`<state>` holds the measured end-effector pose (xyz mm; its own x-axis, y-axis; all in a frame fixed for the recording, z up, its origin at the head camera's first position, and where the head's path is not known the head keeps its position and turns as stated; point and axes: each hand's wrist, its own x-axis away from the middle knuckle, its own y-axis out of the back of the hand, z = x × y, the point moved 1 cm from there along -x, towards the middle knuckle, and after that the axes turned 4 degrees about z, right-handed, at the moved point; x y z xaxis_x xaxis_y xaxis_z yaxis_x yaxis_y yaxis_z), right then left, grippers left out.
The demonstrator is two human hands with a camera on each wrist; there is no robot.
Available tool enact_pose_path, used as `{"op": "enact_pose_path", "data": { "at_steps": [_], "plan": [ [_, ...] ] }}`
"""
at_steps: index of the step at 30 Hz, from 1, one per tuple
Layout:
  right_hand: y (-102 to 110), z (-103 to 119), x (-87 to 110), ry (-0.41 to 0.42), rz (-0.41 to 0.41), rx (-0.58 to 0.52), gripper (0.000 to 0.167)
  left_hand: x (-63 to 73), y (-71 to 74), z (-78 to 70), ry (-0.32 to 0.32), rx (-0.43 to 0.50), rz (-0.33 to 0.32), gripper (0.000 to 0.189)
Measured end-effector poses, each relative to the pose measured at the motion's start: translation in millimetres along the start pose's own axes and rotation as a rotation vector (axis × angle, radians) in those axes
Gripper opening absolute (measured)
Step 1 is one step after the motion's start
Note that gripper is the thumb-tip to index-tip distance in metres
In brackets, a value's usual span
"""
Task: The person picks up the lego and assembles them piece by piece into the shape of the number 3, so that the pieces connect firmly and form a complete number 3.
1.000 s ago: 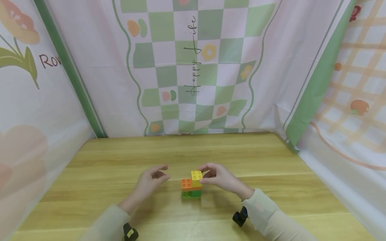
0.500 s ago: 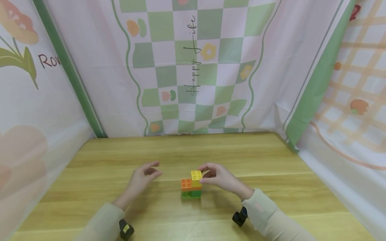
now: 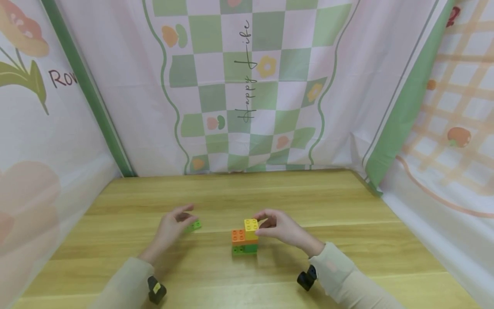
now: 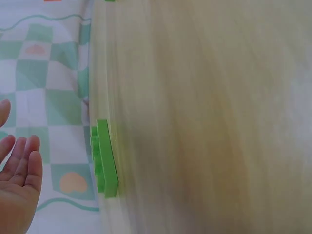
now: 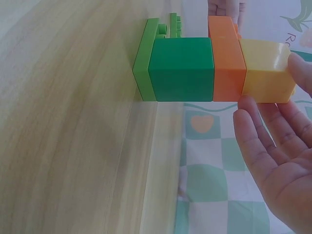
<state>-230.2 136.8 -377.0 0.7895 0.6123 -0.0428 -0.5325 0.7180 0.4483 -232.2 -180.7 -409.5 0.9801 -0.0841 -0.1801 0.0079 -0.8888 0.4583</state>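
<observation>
The stack (image 3: 238, 242) stands upright at the near middle of the bench (image 3: 301, 193), studs up. Its light green base (image 3: 238, 252) and orange plate (image 3: 238, 236) run left to right lengthwise; the green block (image 3: 251, 248) between them and the yellow block (image 3: 251, 234) on top sit at their right ends. The right hand (image 3: 286, 229) pinches the yellow block. Farther left, a loose plate (image 4: 107, 161) lies studs up, its long axis roughly left to right, right end slightly farther. The left hand (image 3: 170, 226), fingers relaxed, holds nothing near it. "Happy Life" climbs the far cloth (image 3: 216, 96); "Row" shows on the left cloth (image 3: 34, 133).
</observation>
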Motion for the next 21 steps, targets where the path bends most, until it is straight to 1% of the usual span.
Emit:
{"op": "enact_pose_path", "data": {
  "at_steps": [9,15,21],
  "plan": [
    [0,-1,-0.7,0.001,0.005,0.005,0.038,-2.9,9.6,12.9,0.081,-0.013,-0.012,0.046],
    [0,-3,-1.2,0.008,0.006,0.003,0.035,-3.6,15.3,18.3,0.101,-0.046,0.027,0.049],
    [0,-2,-1.5,-0.001,0.001,0.016,0.032,-4.8,16.9,25.1,0.127,-0.057,0.056,0.051]
  ]
}}
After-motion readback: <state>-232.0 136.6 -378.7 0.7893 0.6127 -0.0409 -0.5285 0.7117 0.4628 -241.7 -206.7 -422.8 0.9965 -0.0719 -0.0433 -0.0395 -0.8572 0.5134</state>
